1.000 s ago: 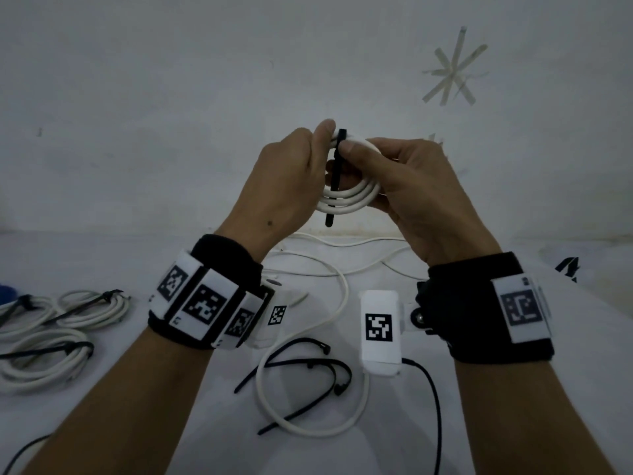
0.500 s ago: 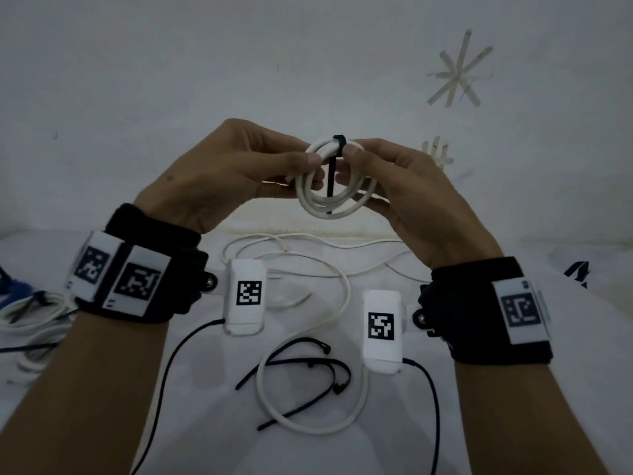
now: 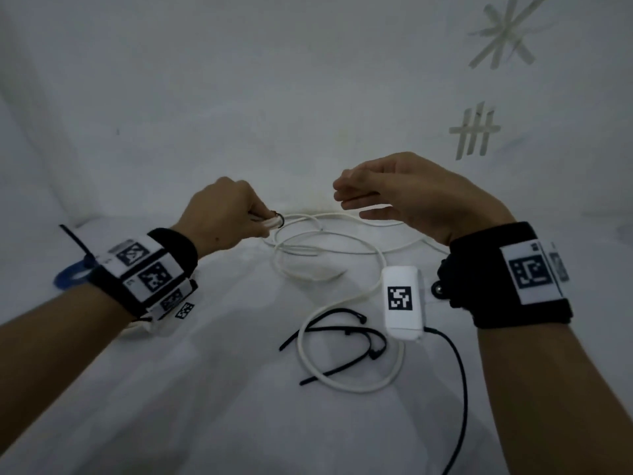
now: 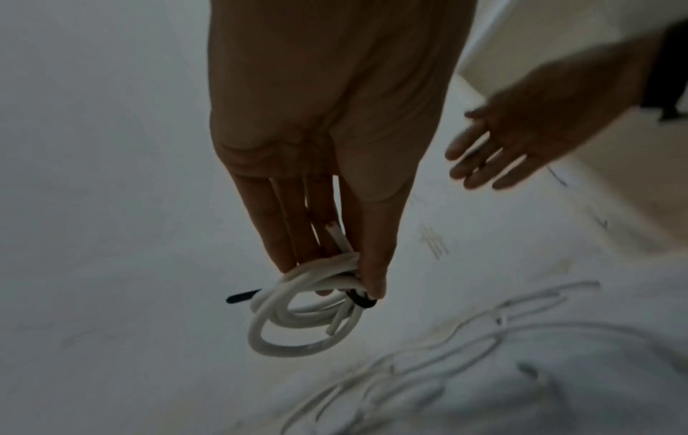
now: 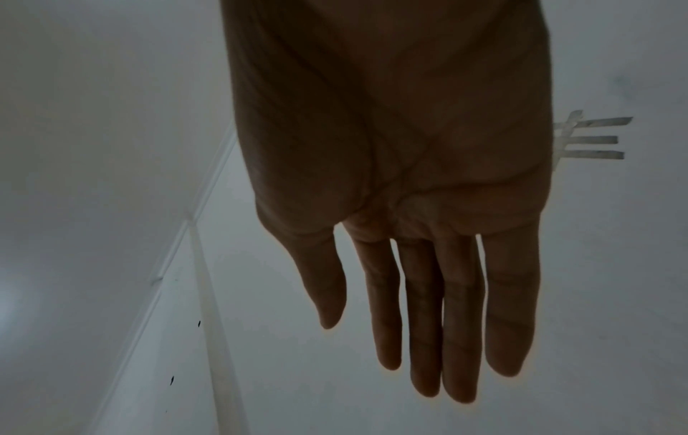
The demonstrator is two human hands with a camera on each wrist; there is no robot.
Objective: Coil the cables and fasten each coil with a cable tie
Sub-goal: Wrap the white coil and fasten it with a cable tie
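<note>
Your right hand [image 3: 411, 197] has let go and hangs open, while your left hand [image 3: 222, 214] carries the tied coil [image 4: 309, 309] away leftward. One coil looks fastened; loose cable [image 3: 342, 248] and spare ties [image 3: 342, 341] remain on the table.

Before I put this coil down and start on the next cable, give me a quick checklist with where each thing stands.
1. Black cable tie wraps the white coil: ok.
2. Tie pulled fully tight: cannot tell; its tail sticks out untrimmed.
3. Left hand grips the coil: ok, fingers and thumb pinch it.
4. Right hand free for the next cable: ok, fingers straight, holding nothing.
5. Loose white cable left to coil: ok, it lies uncoiled on the table.
6. Spare black ties on the table: ok, near the right wrist.
</note>
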